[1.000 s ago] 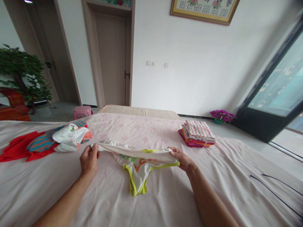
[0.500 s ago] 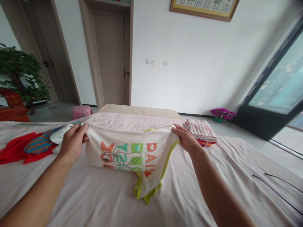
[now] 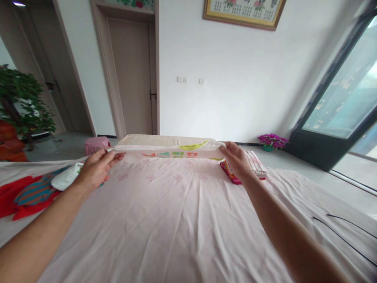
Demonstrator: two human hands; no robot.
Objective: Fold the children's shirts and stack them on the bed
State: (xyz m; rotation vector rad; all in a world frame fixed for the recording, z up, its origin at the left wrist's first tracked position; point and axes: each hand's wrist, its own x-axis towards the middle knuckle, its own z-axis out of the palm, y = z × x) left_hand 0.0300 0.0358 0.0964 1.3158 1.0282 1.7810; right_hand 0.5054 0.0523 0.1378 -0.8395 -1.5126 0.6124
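The person's two hands stretch a white garment (image 3: pixel 169 152) taut between them, over the far part of the pale, flower-printed sheet (image 3: pixel 176 224). The left hand (image 3: pixel 97 167) pinches one end, its fingers partly extended; the right hand (image 3: pixel 235 159) grips the other. I can see yellow-green trim and a strip of coloured print; whether the cloth touches the sheet, I can't tell. Behind the right wrist sits a stack of folded cloths (image 3: pixel 257 162), striped on top. Beside the left forearm lies a loose heap of clothes (image 3: pixel 35 192), red, striped and white.
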